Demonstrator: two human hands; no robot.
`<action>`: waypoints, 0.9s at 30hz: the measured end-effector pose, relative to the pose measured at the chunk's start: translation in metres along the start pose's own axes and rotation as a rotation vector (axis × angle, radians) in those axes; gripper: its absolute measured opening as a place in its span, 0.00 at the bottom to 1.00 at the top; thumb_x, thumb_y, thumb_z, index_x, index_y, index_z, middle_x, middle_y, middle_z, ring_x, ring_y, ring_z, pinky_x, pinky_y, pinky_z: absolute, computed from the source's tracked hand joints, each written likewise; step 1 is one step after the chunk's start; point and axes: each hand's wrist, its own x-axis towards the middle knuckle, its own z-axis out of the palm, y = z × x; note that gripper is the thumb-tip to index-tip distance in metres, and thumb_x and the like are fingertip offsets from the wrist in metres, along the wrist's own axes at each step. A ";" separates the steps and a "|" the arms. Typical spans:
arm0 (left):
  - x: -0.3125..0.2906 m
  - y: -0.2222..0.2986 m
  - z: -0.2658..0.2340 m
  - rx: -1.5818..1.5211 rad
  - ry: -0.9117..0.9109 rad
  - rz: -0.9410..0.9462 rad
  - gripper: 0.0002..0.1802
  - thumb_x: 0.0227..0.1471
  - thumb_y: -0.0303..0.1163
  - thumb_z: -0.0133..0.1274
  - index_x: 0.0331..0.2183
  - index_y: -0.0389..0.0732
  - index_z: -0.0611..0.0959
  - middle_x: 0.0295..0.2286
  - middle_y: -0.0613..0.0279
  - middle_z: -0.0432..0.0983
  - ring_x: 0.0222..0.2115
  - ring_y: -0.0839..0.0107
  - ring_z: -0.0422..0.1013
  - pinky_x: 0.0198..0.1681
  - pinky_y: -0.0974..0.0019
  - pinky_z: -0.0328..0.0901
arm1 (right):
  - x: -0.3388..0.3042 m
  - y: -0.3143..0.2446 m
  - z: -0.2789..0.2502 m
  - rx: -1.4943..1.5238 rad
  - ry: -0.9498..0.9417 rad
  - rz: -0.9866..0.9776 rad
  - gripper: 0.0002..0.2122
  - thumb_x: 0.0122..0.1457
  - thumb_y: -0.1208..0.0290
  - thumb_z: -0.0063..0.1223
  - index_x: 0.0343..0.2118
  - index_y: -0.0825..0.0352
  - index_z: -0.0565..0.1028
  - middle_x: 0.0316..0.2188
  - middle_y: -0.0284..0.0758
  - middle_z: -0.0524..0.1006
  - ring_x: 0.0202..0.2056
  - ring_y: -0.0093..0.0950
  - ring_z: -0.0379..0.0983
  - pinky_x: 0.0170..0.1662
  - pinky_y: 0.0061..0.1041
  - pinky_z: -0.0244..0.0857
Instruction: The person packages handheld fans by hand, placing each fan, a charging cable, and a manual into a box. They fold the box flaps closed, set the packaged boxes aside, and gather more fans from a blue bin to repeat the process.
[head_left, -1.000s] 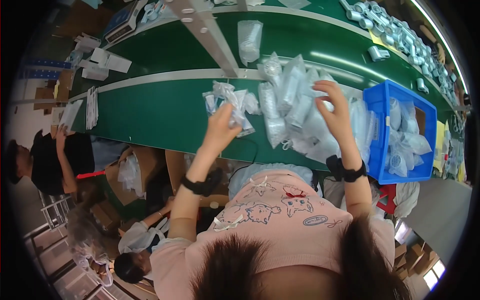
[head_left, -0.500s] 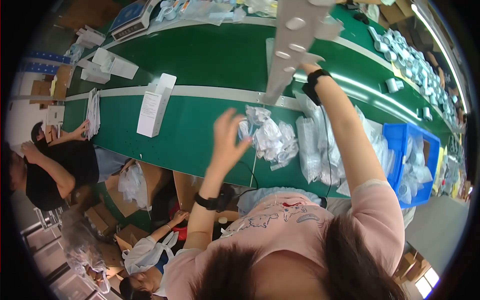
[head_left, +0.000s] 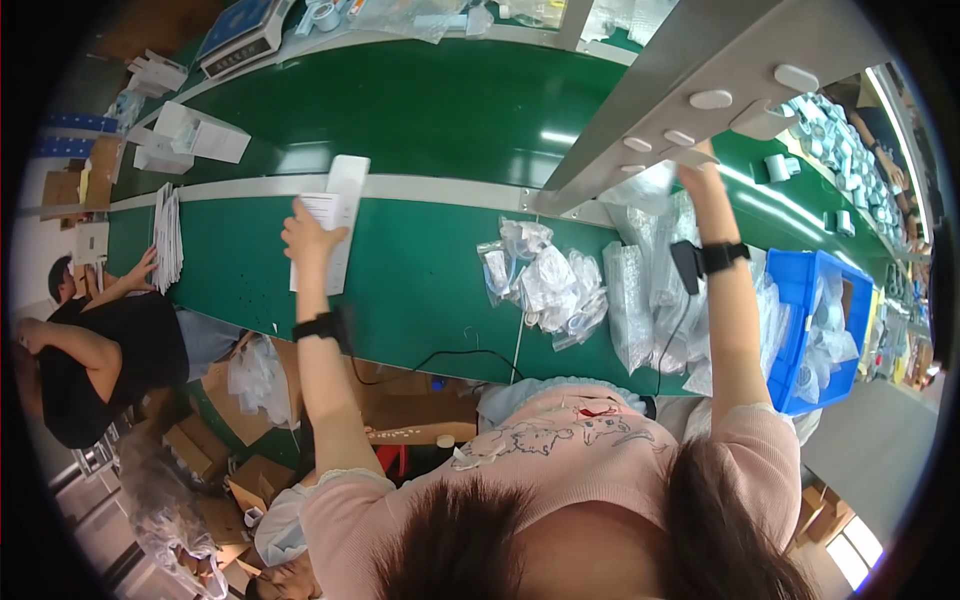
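Note:
My left hand point(head_left: 312, 240) is on a tall white carton point(head_left: 347, 205) with its flap up, the fingers over its left side and the thumb toward its right. Printed lines show beneath the fingers. My right hand point(head_left: 697, 170) reaches up beside a grey metal post point(head_left: 640, 140), which hides most of its fingers. A blurred clear plastic bag point(head_left: 645, 188) is just below that hand; whether it is held cannot be seen. Small bagged white parts point(head_left: 555, 285) lie heaped between my arms. Flat clear bubble bags point(head_left: 628, 300) are piled beside my right forearm.
At the right stands a blue bin point(head_left: 790, 375) with bagged parts. Another person point(head_left: 110, 340) works at the left by a stack of white sheets point(head_left: 168, 235). Open white boxes point(head_left: 205, 135) stand across the metal rail point(head_left: 430, 188). A black cable point(head_left: 430, 355) crosses the table's near edge.
My left hand has moved left from beside the bagged parts onto the white carton, which has shifted right. My right hand has moved right and lower past the post. The view has shifted slightly.

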 end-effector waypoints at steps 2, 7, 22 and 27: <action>-0.066 0.041 0.002 0.160 0.128 0.126 0.60 0.25 0.46 0.66 0.56 0.47 0.48 0.44 0.50 0.57 0.43 0.54 0.58 0.39 0.44 0.58 | -0.027 -0.028 -0.017 0.087 0.014 0.091 0.23 0.50 0.75 0.46 0.51 0.69 0.57 0.41 0.36 0.67 0.40 0.31 0.67 0.43 0.29 0.63; -0.181 0.068 0.034 0.206 0.015 0.437 0.63 0.22 0.49 0.66 0.56 0.44 0.47 0.39 0.54 0.58 0.41 0.56 0.57 0.35 0.47 0.59 | -0.110 -0.045 -0.046 0.672 0.057 0.332 0.15 0.57 0.68 0.39 0.45 0.70 0.64 0.38 0.38 0.72 0.37 0.29 0.71 0.41 0.27 0.67; -0.181 0.100 -0.025 -0.598 -0.461 0.894 0.36 0.28 0.30 0.62 0.42 0.38 0.62 0.41 0.47 0.62 0.43 0.54 0.61 0.46 0.63 0.58 | -0.171 -0.006 0.037 0.758 0.149 0.347 0.15 0.57 0.64 0.40 0.44 0.68 0.66 0.40 0.39 0.71 0.40 0.33 0.69 0.44 0.32 0.66; -0.235 0.106 -0.030 -0.893 -0.250 0.755 0.39 0.28 0.31 0.63 0.42 0.38 0.58 0.42 0.43 0.60 0.42 0.55 0.61 0.44 0.61 0.59 | -0.176 -0.015 0.124 0.656 0.393 0.100 0.16 0.53 0.69 0.48 0.43 0.69 0.65 0.40 0.36 0.69 0.40 0.31 0.68 0.45 0.29 0.62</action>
